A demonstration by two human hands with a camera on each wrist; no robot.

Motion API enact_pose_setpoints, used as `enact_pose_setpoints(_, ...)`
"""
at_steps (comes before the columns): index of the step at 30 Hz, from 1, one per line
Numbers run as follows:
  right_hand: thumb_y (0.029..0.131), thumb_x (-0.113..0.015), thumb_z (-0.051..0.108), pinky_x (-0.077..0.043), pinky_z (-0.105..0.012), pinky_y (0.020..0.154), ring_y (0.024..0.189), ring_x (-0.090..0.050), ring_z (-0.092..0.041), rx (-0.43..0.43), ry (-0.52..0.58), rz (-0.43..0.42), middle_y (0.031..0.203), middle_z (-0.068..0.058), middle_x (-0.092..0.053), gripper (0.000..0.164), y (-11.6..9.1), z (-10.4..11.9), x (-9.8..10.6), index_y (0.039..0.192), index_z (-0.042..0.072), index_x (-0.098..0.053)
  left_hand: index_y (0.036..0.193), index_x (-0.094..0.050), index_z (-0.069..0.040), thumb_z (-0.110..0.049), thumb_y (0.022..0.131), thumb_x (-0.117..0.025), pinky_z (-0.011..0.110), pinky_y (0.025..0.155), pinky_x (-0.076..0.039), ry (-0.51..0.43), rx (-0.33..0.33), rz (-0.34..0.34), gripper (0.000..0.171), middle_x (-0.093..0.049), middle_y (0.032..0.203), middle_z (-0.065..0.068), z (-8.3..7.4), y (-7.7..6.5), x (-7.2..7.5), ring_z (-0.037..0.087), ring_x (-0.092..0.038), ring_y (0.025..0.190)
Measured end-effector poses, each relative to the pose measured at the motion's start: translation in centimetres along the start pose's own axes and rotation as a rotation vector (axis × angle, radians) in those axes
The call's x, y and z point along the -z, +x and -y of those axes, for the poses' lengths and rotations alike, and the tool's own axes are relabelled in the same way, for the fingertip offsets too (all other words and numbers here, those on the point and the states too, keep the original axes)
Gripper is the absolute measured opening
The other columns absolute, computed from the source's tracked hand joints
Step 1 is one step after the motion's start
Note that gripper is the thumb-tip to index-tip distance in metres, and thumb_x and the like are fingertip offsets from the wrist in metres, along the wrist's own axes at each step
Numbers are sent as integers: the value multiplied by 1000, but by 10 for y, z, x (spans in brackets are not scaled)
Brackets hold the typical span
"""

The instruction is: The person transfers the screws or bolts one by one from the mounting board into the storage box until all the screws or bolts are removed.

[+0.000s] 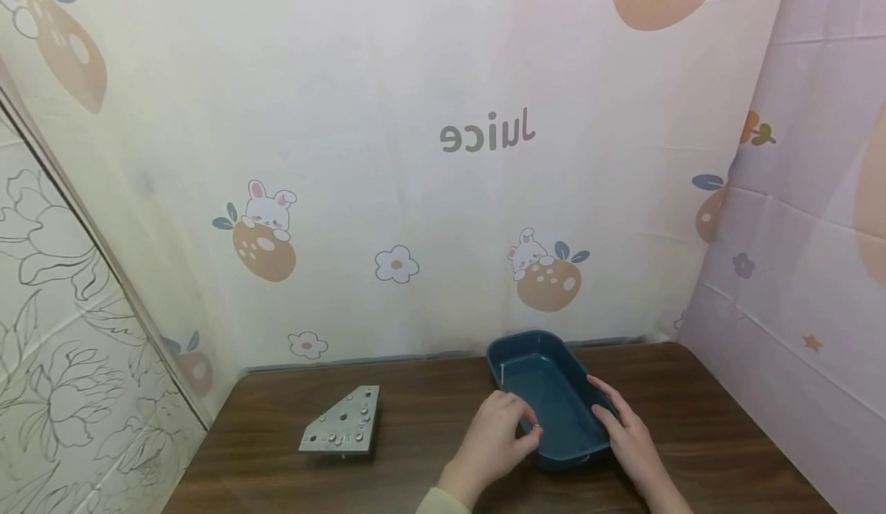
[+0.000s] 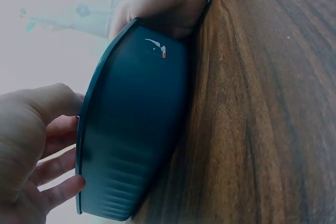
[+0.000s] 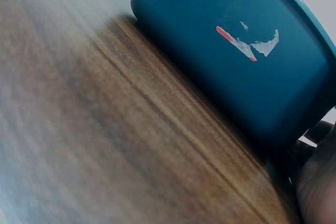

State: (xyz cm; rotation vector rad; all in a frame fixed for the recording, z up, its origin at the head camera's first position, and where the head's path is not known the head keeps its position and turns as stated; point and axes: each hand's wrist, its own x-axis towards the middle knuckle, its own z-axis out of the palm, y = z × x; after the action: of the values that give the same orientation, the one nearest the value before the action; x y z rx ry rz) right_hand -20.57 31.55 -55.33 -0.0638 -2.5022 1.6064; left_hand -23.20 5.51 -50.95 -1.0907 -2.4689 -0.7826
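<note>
Blue tray (image 1: 550,398): on the brown table (image 1: 422,414), right of the metal plate (image 1: 349,425)
Left hand (image 1: 493,435): pinching a tiny item (image 1: 537,425) — too small to identify — at the near-left rim
Right hand (image 1: 628,438): gripping the right rim

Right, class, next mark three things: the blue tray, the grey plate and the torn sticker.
Blue tray (image 1: 556,402): head view, on its bare inside floor.
Grey plate (image 1: 352,422): head view, middle of its top face.
Torn sticker (image 3: 239,46): right wrist view, on its longer strip.
</note>
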Motion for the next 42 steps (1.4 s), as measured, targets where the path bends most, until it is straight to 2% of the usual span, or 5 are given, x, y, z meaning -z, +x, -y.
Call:
enact_pose_setpoints(8,107,-43,46,-25,-74,105,148,-22,-44,8,-1,-7,164,-12,-27,54,0,1,-1,157,27,-34,91,-70,-26,-31,92,-74,19,88,-48,7,-8,11,7,-64,93,-18,-1,0,-1,1,-55,97)
enact_pose_setpoints(19,107,-43,46,-24,-76,105,148,-18,-46,-5,16,8,165,-12,-23,54,-1,-1,1,157,29,-33,89,-71,-23,-29,91,-76,15,86,-47,-4,-62,-18,8,-65,90,-16,1,0,-2,-1,-57,91)
enact_pose_setpoints(34,108,-41,44,-29,-73,104,147,-22,-44,10,14,13,164,-15,-24,54,-2,1,0,158,25,-32,88,-70,-24,-30,90,-76,15,87,-46,9,-71,-17,8,-65,89,-16,1,-1,-2,-1,-57,91)
enact_pose_setpoints(42,108,-41,44,-27,-74,105,148,-21,-44,3,15,17,165,-14,-23,54,-1,2,0,158,25,-31,88,-71,-25,-30,91,-75,17,88,-47,14,-57,5,8,-65,90,-17,0,1,0,0,-57,92)
